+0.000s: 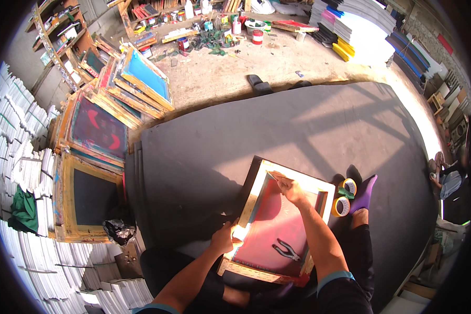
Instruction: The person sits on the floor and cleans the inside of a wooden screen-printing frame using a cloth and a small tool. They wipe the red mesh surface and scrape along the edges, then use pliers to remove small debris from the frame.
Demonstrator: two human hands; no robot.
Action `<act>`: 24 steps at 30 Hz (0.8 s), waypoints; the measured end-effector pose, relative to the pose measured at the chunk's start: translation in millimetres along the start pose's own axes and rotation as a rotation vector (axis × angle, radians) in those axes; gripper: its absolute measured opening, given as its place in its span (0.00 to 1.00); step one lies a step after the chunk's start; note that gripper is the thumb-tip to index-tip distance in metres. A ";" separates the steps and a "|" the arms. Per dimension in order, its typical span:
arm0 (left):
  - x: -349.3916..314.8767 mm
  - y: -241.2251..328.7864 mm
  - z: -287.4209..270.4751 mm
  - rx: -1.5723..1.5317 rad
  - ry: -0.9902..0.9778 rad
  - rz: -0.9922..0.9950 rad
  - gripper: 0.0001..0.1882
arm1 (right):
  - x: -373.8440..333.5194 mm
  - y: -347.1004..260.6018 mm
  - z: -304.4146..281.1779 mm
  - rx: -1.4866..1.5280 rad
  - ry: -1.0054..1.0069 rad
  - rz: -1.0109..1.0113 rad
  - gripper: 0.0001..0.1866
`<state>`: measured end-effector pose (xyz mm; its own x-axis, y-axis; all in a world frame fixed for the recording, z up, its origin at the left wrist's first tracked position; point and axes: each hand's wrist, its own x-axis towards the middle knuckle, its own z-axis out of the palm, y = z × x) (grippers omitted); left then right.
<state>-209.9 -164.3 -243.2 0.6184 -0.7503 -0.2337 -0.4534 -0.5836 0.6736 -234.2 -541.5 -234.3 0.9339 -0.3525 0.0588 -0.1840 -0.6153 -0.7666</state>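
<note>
A wooden screen-printing frame with reddish mesh lies tilted across my lap, in front of me on the black foam sheets. My left hand is closed around its left rail. At the inner far-left corner, my right hand is closed, its fingers pinched against the wood; what it holds, if anything, is too small to make out. Dark-handled pliers rest on the mesh near the lower right rail. Just right of the frame stand two tape rolls, with a green scrap between them.
Stacked black foam sheets spread beneath me. Several more screen frames lean at the left beside piled white sheets. Paint tins and rags stand at the back. A dark sandal lies past the far edge. Another person sits far right.
</note>
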 end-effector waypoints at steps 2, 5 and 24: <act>0.7 0.1 0.7 0.032 -0.009 -0.029 0.50 | -7.3 8.2 8.2 -0.281 0.061 -0.037 0.19; -2.8 -5.4 -6.1 0.034 -0.047 -0.055 0.51 | -19.2 -42.6 9.3 -0.368 -0.065 0.218 0.17; 3.5 16.6 -16.5 -0.032 -0.095 -0.135 0.47 | -10.2 13.9 34.2 -0.427 -0.104 0.244 0.21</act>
<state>-204.7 -171.5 -221.3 0.6079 -0.6929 -0.3878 -0.3492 -0.6719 0.6532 -235.8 -522.3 -267.4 0.8696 -0.4635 -0.1704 -0.4897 -0.7649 -0.4184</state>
